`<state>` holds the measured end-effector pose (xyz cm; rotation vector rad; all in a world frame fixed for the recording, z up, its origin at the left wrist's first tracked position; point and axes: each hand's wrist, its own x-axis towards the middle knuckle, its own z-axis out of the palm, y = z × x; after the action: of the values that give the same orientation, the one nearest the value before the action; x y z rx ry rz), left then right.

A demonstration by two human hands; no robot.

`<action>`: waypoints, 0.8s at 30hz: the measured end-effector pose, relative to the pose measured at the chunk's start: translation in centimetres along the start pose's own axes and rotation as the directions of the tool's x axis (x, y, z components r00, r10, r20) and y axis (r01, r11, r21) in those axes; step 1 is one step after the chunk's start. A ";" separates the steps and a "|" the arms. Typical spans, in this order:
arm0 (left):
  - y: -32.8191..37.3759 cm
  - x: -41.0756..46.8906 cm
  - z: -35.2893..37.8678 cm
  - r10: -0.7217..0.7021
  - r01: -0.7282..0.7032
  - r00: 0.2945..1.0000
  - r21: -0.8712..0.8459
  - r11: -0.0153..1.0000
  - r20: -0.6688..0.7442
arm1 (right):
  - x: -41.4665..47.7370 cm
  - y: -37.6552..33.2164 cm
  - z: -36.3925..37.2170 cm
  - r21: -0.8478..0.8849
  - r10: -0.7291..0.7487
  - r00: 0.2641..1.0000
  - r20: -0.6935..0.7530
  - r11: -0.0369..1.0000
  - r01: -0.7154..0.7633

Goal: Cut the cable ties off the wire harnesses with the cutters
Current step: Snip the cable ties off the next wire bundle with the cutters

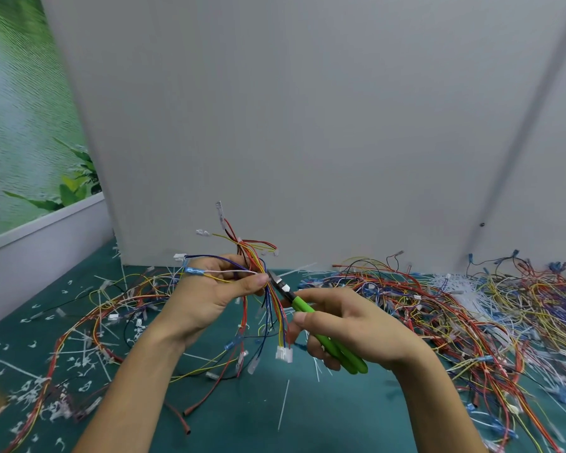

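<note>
where the left hand (206, 289) is raised over the middle of the table (307, 420), thumb and fingers pinch a wire harness (258, 256) at mid-length: red, yellow, orange and blue leads.
- upper ends fan out toward the far edge, clear-sleeved terminals at the tips.
- lower ends hang down between the two hands; one group ends in a white connector (284, 354).

right hand (350, 325) grips the green-handled cutters (303, 305), fingers curled round both handles, thumb laid on top. handles lie close together. metal nose points up and left and meets the bundle just beside the left thumb. cannot tell whether a cable tie sits between the blades.

around them:
- tangled heap of harnesses (471, 305) over the right side of the table, reaching the far edge.
- more loose harnesses on the left side, mixed with white cut tie scraps (79, 364).
- one long white cable tie (283, 405) lies on bare green surface toward the near edge, between the forearms.
- white panel (307, 125) stands along the far edge; leaf-print poster (20, 125) beyond the far left corner.
</note>
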<state>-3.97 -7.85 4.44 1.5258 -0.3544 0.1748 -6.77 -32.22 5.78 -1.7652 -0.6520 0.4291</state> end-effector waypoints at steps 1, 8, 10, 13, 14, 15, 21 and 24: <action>0.1 0.0 -0.1 0.003 -0.003 1.000 0.020 1.000 0.002 | 0.0 0.0 0.0 -0.001 0.003 1.000 0.003 1.000 -0.003; 0.3 -0.2 -0.1 0.032 -0.035 0.999 0.085 0.996 0.041 | 0.4 0.0 0.3 -0.016 0.000 1.000 -0.013 1.000 0.000; 0.2 -0.2 -0.1 0.029 -0.032 0.999 0.086 0.996 0.035 | 0.4 0.1 0.4 -0.008 -0.005 1.000 -0.027 1.000 0.004; 0.1 -0.1 -0.1 0.019 -0.020 1.000 0.067 0.998 0.021 | 0.5 0.2 0.5 0.003 -0.024 0.999 -0.035 1.000 0.024; 0.1 -0.1 -0.1 0.017 -0.017 1.000 0.055 0.998 0.018 | 0.5 0.2 0.6 0.004 -0.033 0.999 -0.037 0.999 0.034; 0.1 0.0 -0.1 0.016 -0.016 1.000 0.041 0.999 0.016 | 0.6 0.2 0.6 0.005 -0.041 0.998 -0.038 0.999 0.042; 0.1 -0.1 -0.1 0.013 -0.014 1.000 0.013 1.000 0.017 | 0.5 0.3 0.6 0.012 -0.040 0.998 -0.037 0.999 0.041; 0.1 -0.1 -0.3 0.018 -0.019 0.999 0.024 1.000 0.040 | 0.5 0.3 0.5 0.020 -0.040 0.999 -0.023 0.999 0.040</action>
<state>-4.04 -7.59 4.48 1.5523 -0.3991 0.1638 -6.63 -31.55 5.41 -1.7322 -0.6638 0.3867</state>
